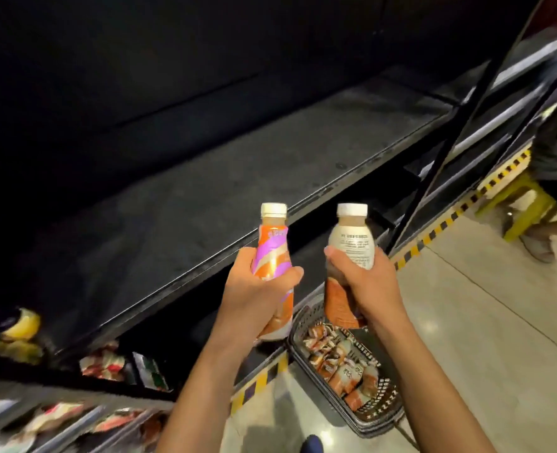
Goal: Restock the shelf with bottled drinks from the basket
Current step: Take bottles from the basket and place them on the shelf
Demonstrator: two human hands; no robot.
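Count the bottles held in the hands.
2. Orange-pink bottle in left hand, pale bottle in right hand. More lie in the basket, some possibly hidden.

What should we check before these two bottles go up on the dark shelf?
1. The left hand grips the orange-and-purple bottle firmly: ok.
2. The right hand grips the cream-and-brown bottle firmly: ok.
3. The caps are on both bottles: ok.
4. Both bottles are held roughly upright: ok.
5. The shelf has bare space right in front: ok.
6. Nothing is hiding at the back of the shelf: cannot tell, too dark.
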